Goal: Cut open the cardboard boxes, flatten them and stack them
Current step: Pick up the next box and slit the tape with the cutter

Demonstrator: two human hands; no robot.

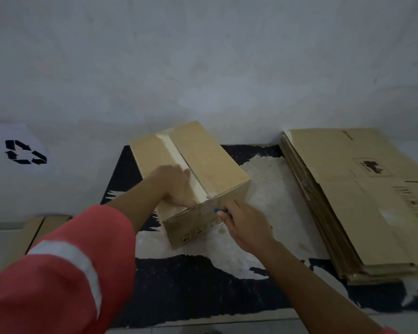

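cardboard box (198, 162) lengthwise toward wall

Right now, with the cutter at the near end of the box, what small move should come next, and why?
Probably draw the blue cutter in the right hand along the tape seam, after sliding the left hand aside: its fingers lie at the tape's edge on the sealed box.
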